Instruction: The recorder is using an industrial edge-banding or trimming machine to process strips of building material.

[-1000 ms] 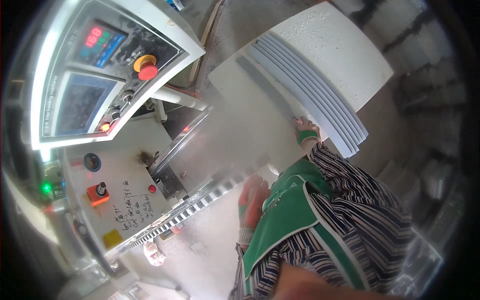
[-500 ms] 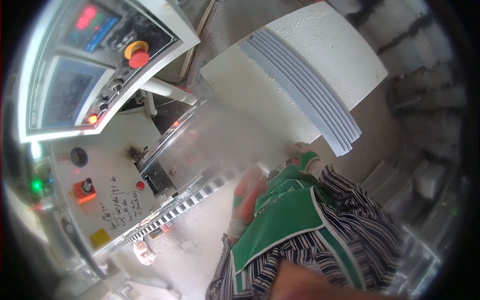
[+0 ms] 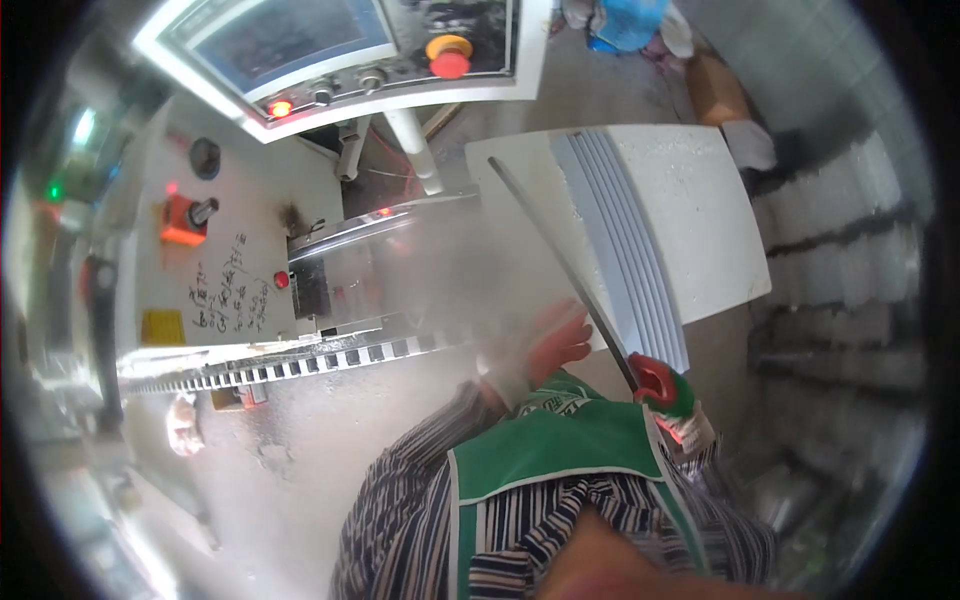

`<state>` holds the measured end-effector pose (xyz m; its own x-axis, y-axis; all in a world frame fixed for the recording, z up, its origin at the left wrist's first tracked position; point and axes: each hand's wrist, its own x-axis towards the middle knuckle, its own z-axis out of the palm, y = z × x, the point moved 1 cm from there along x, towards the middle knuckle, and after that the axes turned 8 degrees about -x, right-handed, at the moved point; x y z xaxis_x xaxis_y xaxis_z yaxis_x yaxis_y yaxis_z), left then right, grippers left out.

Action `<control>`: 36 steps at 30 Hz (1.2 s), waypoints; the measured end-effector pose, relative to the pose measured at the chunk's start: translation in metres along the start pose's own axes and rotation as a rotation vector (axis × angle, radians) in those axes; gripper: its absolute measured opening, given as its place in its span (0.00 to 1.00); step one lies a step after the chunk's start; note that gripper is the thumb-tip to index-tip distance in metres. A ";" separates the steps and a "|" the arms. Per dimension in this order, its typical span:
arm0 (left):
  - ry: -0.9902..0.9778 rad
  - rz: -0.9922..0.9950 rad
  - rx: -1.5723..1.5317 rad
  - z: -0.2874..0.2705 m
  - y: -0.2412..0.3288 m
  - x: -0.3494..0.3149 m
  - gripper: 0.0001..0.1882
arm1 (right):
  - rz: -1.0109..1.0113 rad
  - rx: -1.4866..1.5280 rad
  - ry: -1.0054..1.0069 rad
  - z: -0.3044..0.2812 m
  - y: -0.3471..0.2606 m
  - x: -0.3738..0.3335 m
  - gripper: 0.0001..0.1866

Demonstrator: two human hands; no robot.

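"What's new at the green-and-red-gloved right hand [image 3: 662, 388]?"
"It now holds a long, thin grey strip [image 3: 553, 243] near its near end."
"And the left hand [image 3: 558, 340]?"
"It's now farther out, just beside the strip."

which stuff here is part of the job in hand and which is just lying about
Likely part of the job:
strip, in the right hand
left hand, near it
grey strips, side by side
table under them
machine

Probably just lying about:
blue bag
brown box
crumpled pale item
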<state>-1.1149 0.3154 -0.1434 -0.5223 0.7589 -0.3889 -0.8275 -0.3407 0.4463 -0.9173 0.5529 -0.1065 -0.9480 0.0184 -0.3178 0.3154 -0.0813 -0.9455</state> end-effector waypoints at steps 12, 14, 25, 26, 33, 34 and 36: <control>-0.174 0.372 -0.667 0.016 0.017 0.038 0.27 | -0.585 -1.395 0.155 -0.008 -0.099 0.072 0.40; -0.086 0.436 -0.641 0.009 0.033 0.033 0.24 | -0.546 -1.487 0.089 -0.005 -0.108 0.099 0.39; 0.567 0.979 -0.362 -0.012 0.068 -0.043 0.26 | -0.759 -1.435 -0.191 0.029 -0.113 0.259 0.39; 0.602 0.986 -0.364 -0.007 0.072 -0.041 0.29 | -0.799 -1.401 -0.212 0.031 -0.114 0.268 0.39; 0.694 1.184 -0.179 -0.048 0.091 0.013 0.38 | -0.861 -1.446 -0.265 0.043 -0.121 0.322 0.38; 0.696 1.183 -0.178 -0.047 0.096 0.023 0.38 | -0.844 -1.451 -0.286 0.043 -0.122 0.328 0.38; 0.795 1.214 -0.077 -0.049 0.103 0.037 0.36 | -0.830 -1.448 -0.312 0.044 -0.124 0.335 0.37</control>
<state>-1.2298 0.2810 -0.1513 -0.8479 -0.5064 -0.1570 0.2036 -0.5844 0.7855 -1.2762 0.5252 -0.0928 -0.7820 -0.6121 0.1176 -0.6230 0.7613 -0.1797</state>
